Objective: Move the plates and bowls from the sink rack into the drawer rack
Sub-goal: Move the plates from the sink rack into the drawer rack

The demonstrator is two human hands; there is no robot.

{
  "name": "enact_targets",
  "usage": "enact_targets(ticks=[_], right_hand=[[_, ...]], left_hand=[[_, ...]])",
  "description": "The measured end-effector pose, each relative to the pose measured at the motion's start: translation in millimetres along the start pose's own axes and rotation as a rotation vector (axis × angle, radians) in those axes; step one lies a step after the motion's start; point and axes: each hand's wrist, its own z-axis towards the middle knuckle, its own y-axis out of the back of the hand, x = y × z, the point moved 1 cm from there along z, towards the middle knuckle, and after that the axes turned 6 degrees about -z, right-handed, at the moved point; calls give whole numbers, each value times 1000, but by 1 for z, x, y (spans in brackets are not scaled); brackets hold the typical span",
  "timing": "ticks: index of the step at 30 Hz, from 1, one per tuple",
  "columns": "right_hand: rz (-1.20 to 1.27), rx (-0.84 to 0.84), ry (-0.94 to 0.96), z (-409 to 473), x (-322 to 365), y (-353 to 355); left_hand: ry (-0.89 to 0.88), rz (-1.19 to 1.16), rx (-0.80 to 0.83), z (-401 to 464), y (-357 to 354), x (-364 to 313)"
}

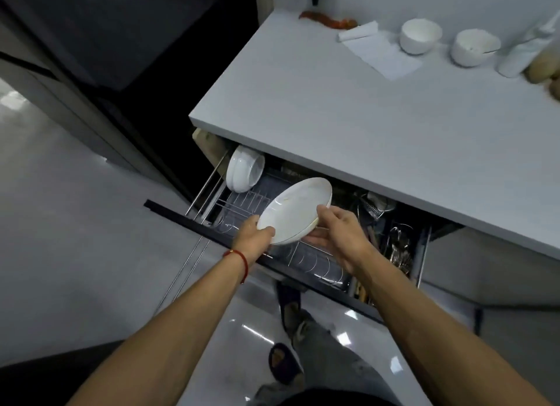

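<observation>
Over the drawer rack (248,205), both hands, left (254,234) and right (339,233), are gripping a tilted plate (292,211) by its rim. Bowls (244,169), probably two, are already standing racked; sink rack is out of view, so the remainder is unclear.

plate (295,210): tilted above drawer rack (242,204) | left hand (253,234), right hand (339,233): pinching its rim | bowls (244,169): in rack's far-left corner

Bare forearms; red string bracelet (239,261) on left wrist.

One shallow white ceramic plate (295,211), two white bowls standing on edge in the wire drawer rack (245,172), two upright white bowls on the grey countertop (420,40), two hands.
</observation>
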Motion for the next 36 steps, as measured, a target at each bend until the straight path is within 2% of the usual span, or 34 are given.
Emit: enact_targets(ticks=[4, 10, 15, 21, 24, 28, 36], right_hand=[[-33, 5, -71, 77, -1, -42], [-185, -41, -130, 171, -9, -85], [-403, -139, -82, 216, -7, -108], [-402, -206, -73, 250, -10, -124], [-461, -235, -50, 263, -10, -131], [-555, -271, 49, 273, -8, -139], [-548, -268, 47, 298, -1, -152]], left_hand=[[-52, 242, -22, 45, 16, -7], [-110, 401, 104, 112, 28, -16], [-111, 409, 6, 162, 31, -13], [-57, 331, -49, 206, 31, -3], [-88, 282, -85, 218, 35, -1], [-140, 403, -133, 231, 37, 6], [-136, 225, -154, 258, 37, -8]])
